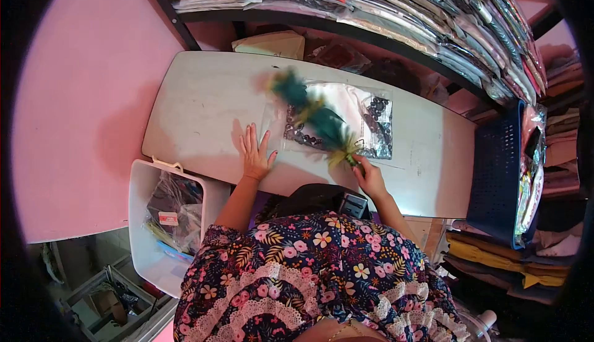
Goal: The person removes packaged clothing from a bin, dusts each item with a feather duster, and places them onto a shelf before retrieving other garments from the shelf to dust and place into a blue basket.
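While the right hand point(370, 179) clamps a duster point(324, 124), the left hand point(255, 158) spreads near the table point(204, 113) edge

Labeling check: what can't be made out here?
All head view:
Green-yellow feathery duster: motion-blurred.
Its handle: partly hidden by right hand's grip.
Black-white cloth in plastic packet: partly behind duster.
Red-white label: text too small.

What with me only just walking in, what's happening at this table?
Someone's right hand grips the end of a green and yellow feathery duster, which is blurred and lies across the view of a clear-wrapped packet. I can't tell whether they touch. The left hand rests spread on the pale table, beside the packet.
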The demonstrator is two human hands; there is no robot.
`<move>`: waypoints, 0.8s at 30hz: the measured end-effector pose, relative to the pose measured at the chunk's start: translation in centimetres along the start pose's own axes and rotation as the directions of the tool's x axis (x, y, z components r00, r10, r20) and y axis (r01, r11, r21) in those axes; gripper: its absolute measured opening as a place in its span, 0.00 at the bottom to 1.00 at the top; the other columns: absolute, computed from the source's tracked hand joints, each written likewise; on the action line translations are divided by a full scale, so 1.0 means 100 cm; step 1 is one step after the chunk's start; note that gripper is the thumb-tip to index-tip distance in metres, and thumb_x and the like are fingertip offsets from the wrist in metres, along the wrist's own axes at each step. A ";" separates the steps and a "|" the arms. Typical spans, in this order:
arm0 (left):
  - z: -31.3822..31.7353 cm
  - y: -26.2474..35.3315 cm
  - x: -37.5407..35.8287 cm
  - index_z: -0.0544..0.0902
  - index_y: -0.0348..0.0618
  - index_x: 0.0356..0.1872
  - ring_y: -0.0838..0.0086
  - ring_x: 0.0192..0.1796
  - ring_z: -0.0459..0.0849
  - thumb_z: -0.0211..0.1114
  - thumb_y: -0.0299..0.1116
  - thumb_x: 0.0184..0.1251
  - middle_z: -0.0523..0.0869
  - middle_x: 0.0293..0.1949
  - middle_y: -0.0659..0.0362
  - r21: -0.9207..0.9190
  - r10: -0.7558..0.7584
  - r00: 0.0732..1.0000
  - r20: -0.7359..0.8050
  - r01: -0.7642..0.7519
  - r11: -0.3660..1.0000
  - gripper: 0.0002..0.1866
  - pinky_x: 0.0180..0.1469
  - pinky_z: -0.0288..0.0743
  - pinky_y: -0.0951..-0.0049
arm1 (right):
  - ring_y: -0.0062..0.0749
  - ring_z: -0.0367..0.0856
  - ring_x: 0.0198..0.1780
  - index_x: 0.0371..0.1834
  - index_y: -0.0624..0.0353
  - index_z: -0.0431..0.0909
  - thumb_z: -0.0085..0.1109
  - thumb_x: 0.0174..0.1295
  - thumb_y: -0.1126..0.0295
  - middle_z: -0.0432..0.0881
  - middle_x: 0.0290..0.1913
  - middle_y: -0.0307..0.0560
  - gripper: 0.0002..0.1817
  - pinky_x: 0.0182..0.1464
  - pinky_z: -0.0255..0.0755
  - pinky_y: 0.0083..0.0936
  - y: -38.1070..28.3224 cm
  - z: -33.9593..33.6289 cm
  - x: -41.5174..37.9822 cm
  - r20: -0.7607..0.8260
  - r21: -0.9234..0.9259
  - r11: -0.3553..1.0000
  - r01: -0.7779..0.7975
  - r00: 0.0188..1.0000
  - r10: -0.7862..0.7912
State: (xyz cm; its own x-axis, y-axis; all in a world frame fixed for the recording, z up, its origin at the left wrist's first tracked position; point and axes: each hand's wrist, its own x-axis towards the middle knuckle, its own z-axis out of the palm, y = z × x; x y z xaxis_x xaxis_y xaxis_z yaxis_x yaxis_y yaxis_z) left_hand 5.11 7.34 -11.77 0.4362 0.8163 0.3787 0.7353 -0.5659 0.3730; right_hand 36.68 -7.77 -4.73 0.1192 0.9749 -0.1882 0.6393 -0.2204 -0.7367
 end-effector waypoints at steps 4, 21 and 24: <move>-0.003 0.004 0.003 0.61 0.52 0.69 0.50 0.75 0.46 0.66 0.46 0.53 0.51 0.73 0.45 0.030 0.075 0.988 0.135 -0.080 0.996 0.41 0.70 0.37 0.39 | 0.52 0.81 0.37 0.55 0.50 0.73 0.57 0.58 0.68 0.82 0.40 0.57 0.19 0.39 0.75 0.42 0.005 0.001 -0.001 0.057 -0.033 0.997 0.069 0.996 -0.067; -0.008 0.012 0.013 0.66 0.52 0.67 0.68 0.72 0.59 0.60 0.48 0.59 0.67 0.68 0.61 0.107 0.081 0.949 0.304 -0.118 0.987 0.34 0.71 0.41 0.45 | 0.55 0.81 0.36 0.58 0.49 0.71 0.54 0.60 0.66 0.82 0.37 0.59 0.21 0.38 0.74 0.46 -0.005 -0.001 0.029 -0.079 -0.251 0.968 0.006 0.997 -0.027; -0.010 0.014 0.018 0.67 0.52 0.66 0.69 0.72 0.60 0.60 0.48 0.59 0.67 0.67 0.61 0.083 0.092 0.948 0.304 -0.122 0.989 0.33 0.70 0.40 0.43 | 0.55 0.81 0.35 0.58 0.46 0.71 0.53 0.61 0.64 0.82 0.36 0.58 0.20 0.38 0.75 0.46 -0.011 0.004 0.029 -0.109 -0.144 0.989 0.033 0.993 -0.049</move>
State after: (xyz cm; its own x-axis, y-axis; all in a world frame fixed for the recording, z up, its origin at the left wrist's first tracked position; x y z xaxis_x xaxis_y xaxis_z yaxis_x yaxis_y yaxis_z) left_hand 6.42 7.92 -9.74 0.6386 0.7574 0.1362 0.7169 -0.6498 0.2527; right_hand 36.01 -4.70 -4.74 0.1697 0.9823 -0.0796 0.7459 -0.1808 -0.6410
